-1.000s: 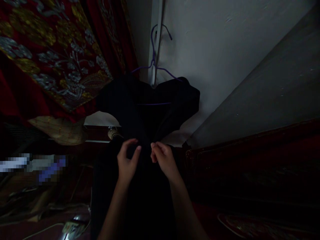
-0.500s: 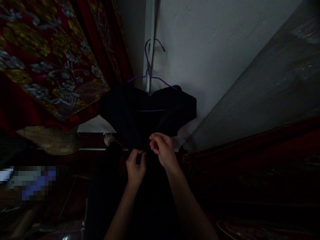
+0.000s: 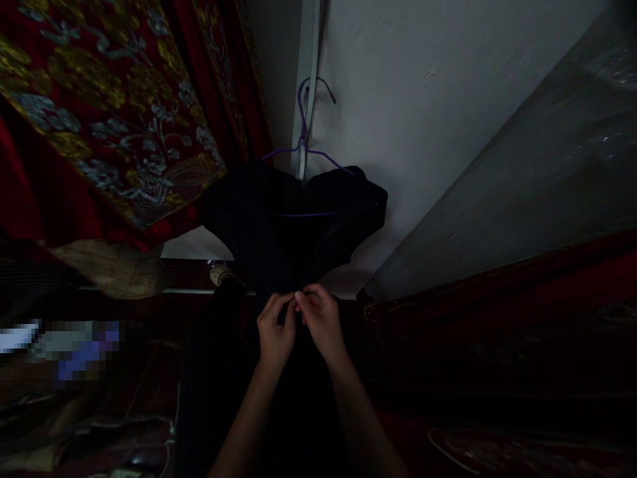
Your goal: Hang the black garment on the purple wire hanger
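Observation:
A dark garment (image 3: 249, 219), seemingly a jacket with an open front, hangs on a purple wire hanger (image 3: 326, 157). The hanger's hook catches on a pale upright strip at the wall. At the lower end of the garment's neck opening, my left hand (image 3: 276, 328) pinches the dark cloth at the front edge. My right hand (image 3: 321, 318) is closed beside it, its thumb and forefinger meeting the left fingertips at the same spot. Whatever small part lies between the fingertips is too dark to make out.
Red cloth with gold and silver embroidery (image 3: 144, 126) hangs at the left. Below it is a checked beige cloth (image 3: 114, 269). A light perforated shoe (image 3: 221, 273) shows behind the garment. A pale wall (image 3: 423, 99) and a translucent sheet (image 3: 537, 186) rise on the right, above dark red fabric (image 3: 547, 285).
My right hand has come down and left, so its fingertips now meet the left hand's at the cloth edge. The left hand keeps its pinch. The view has shifted slightly.

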Available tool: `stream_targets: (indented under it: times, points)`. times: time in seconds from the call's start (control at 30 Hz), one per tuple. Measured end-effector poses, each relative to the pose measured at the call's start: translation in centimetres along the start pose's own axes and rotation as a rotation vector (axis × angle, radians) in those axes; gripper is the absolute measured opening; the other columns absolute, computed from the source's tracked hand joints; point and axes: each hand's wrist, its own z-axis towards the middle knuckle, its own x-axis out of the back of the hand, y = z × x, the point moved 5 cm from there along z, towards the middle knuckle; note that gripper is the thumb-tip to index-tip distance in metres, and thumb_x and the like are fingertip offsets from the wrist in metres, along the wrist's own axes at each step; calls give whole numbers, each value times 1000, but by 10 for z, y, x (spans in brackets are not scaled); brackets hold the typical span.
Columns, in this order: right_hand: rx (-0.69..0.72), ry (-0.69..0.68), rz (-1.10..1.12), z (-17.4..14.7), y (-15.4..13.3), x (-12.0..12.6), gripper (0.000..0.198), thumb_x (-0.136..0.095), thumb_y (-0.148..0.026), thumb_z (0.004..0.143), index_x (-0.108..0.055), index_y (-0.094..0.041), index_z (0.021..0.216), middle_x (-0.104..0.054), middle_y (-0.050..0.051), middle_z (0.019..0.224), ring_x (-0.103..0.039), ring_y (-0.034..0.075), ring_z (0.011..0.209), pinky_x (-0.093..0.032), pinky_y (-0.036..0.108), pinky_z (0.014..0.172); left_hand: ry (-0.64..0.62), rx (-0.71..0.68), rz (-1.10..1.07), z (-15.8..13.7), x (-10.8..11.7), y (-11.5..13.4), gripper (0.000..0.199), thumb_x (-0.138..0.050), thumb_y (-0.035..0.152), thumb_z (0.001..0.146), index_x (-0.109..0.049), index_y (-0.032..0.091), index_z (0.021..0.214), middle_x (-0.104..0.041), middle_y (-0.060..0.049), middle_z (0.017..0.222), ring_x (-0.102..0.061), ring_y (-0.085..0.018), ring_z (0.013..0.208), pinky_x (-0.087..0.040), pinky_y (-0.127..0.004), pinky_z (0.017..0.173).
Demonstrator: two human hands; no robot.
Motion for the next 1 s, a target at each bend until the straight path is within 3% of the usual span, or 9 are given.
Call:
stream_targets:
  times: [0.17,0.3,0.43,0.6,0.7,1.0]
  points:
    - [1,-105,-61,12,-14,3,33,-75,-49,75,-61,-19,72,-57,-3,56,-50,9,50,-35,22,48,15,5,13,0,2,2,12,-60,16,94,-72,18,95,-69,-3,84,-66,-16,79,-52,-26,73]
    - [-193,-203,66,6,-7,0,32,-73,-48,74,-63,-18,72,-61,-2,54,-43,7,40,-25,21,41,21,20,15,-1,1,2,12,-61,16,93,-72,18,94,-68,-2,82,-67,-15,76,-52,-25,71]
    - [-305,-171,293,0,3,-5,32,-76,-45,69,-67,-15,74,-65,0,57,-38,4,36,-19,20,38,9,16,12,-3,1,3,14,-59,14,92,-72,18,98,-70,-4,87,-69,-17,82,-54,-26,74]
    - [-337,-152,374,2,6,-7,30,-82,-39,62,-67,-14,67,-64,-1,56,-34,2,36,-16,19,37,-8,35,30,-3,4,3,12,-59,17,94,-71,18,97,-70,-4,87,-68,-18,83,-54,-28,75]
    - [-319,-133,353,1,5,-5,28,-82,-38,64,-66,-15,69,-64,-1,58,-35,2,37,-17,18,38,-2,29,34,-3,4,3,11,-60,19,94,-70,19,95,-68,-3,84,-67,-17,79,-53,-28,73]
    - [-65,-133,88,0,-6,-5,36,-76,-51,78,-64,-18,70,-61,-2,55,-45,7,44,-27,20,41,-35,32,33,-2,3,4,12,-58,16,95,-70,19,94,-67,-1,82,-65,-15,77,-51,-25,72]
